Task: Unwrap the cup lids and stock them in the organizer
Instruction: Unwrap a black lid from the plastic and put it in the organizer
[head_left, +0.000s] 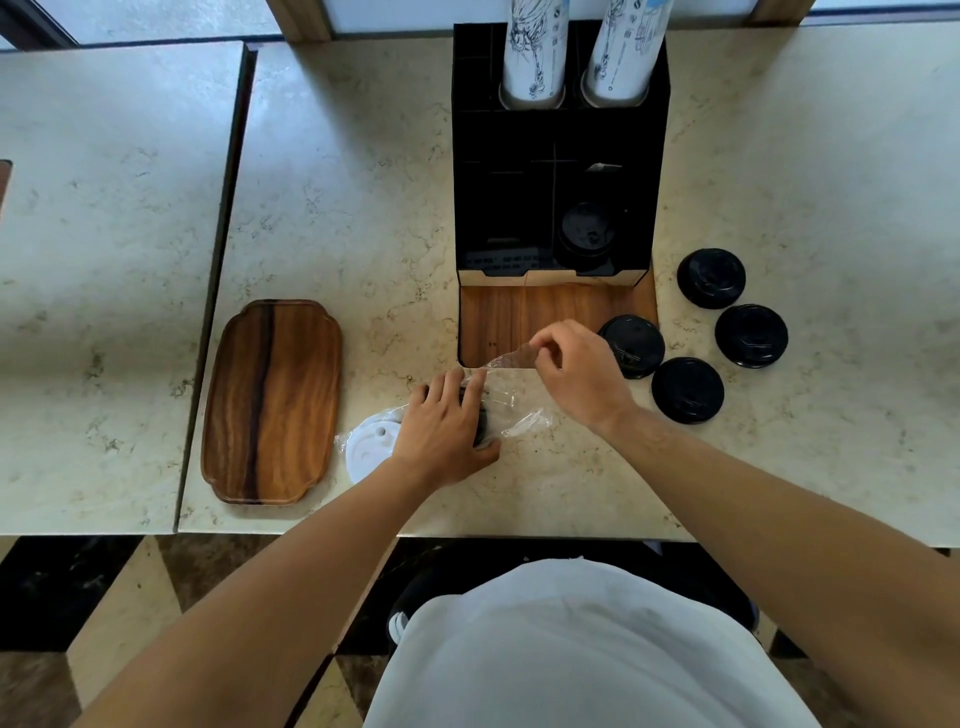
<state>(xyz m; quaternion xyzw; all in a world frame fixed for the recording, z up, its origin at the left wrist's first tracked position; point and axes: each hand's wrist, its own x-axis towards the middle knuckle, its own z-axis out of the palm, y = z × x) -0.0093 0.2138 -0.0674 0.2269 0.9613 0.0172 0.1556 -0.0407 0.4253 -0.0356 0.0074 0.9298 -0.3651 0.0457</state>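
Nearest the camera: a dark-and-cream patterned floor (156, 582) below the edge of a beige marble-look table (337, 208). On it, the left hand (447, 431) grips a dark stack of lids (483, 415) inside a clear plastic wrap (511, 400). The right hand (576, 374) pinches the wrap's upper end, pulling it taut. A white lid (366, 449), also in plastic, lies just left of the left hand, near a wooden tray (272, 400). Four loose black lids (688, 389) lie to the right. Behind stands the black organizer (558, 156), one black lid stack (587, 234) in its right compartment, two cup stacks (535, 47) at the back. A second table (104, 260) adjoins left.
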